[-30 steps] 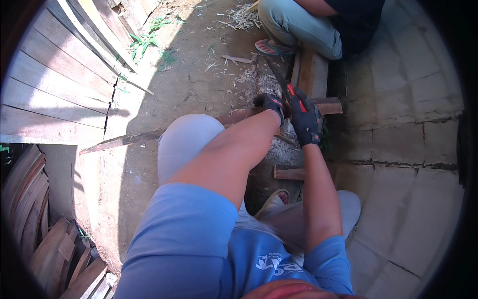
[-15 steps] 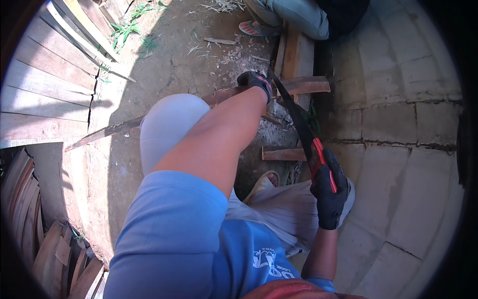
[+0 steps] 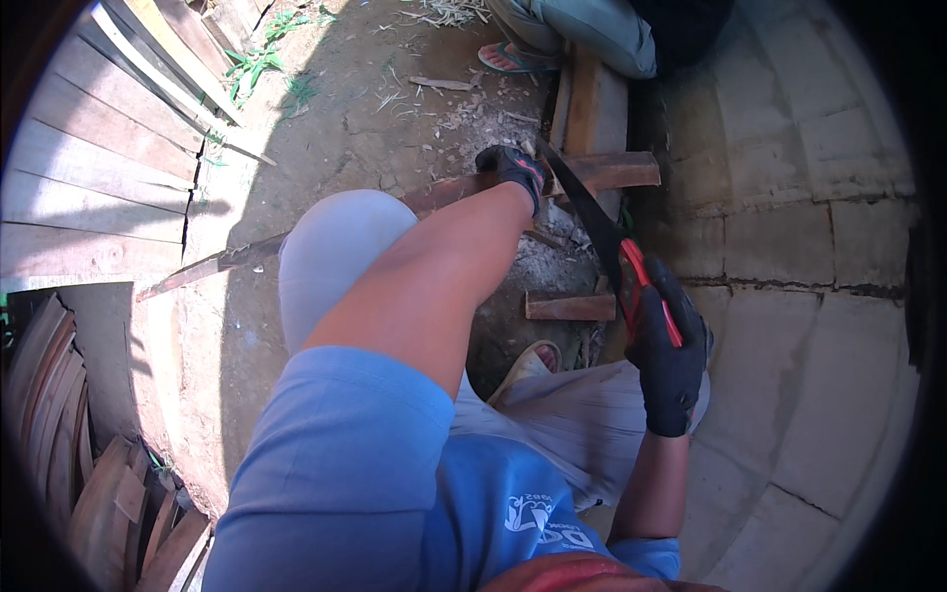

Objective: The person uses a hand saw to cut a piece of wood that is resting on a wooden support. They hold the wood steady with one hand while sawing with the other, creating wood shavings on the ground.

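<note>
A long, narrow wooden plank (image 3: 623,170) runs from the ground at the left, past my bent knee, to a resting place across a timber at the right. My left hand (image 3: 515,176), in a dark glove, is wrapped round the plank close to the saw. In my gloved right hand (image 3: 671,357) is the red handle of a handsaw (image 3: 598,225). Its dark blade slants forward and left, with the far end crossing the plank just right of my left hand. The depth of any cut cannot be made out.
Another person's sandalled foot (image 3: 515,59) is beside a timber beam (image 3: 584,109) ahead. A short wood offcut (image 3: 569,306) lies nearer me. Wood chips and sawdust (image 3: 483,123) cover the ground. A block wall (image 3: 779,237) rises at right; stacked boards (image 3: 94,202) stand at left.
My right hand and the saw have moved a little forward and to the right. My left hand keeps its grip on the plank. The whole view has shifted slightly.
</note>
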Action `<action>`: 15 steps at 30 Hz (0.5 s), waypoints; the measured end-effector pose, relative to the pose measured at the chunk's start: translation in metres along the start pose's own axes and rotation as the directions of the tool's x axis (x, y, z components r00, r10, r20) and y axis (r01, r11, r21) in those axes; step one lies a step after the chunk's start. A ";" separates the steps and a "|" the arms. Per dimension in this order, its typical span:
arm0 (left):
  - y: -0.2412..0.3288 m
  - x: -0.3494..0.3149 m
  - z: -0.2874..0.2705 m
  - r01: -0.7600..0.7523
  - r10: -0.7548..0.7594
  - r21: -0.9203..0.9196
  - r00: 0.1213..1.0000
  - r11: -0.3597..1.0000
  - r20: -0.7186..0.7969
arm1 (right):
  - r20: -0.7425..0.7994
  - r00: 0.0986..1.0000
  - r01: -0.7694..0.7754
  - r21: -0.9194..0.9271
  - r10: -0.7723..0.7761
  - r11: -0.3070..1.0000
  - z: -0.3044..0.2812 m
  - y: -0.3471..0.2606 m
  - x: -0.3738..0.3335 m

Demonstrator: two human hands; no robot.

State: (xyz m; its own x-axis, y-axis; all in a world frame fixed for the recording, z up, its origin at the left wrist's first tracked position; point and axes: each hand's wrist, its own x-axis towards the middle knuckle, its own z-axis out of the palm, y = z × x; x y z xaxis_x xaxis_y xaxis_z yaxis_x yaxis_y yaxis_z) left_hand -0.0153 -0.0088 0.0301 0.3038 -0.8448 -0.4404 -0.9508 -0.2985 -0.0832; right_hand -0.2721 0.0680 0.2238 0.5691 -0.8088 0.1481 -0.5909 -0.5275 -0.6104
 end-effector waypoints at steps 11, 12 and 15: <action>-0.001 0.052 0.075 0.028 0.006 0.066 0.884 0.997 -0.468 | -0.006 0.997 -0.079 0.016 0.079 0.997 0.129 0.018 0.139; 0.001 0.051 0.077 0.027 0.008 0.068 0.890 0.997 -0.456 | -0.012 0.997 -0.082 0.028 0.083 0.996 0.139 0.023 0.147; 0.007 0.042 0.062 -0.016 0.019 0.011 0.947 1.000 -0.319 | -0.045 0.994 -0.101 0.025 0.102 0.995 0.159 0.037 0.159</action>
State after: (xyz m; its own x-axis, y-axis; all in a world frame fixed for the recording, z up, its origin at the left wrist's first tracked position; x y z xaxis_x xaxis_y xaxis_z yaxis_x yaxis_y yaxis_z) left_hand -0.0129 -0.0193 -0.0443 0.2894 -0.9479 -0.1333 -0.9562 -0.2799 -0.0858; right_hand -0.1129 -0.0389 0.1013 0.4796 -0.8693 0.1193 -0.6311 -0.4363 -0.6414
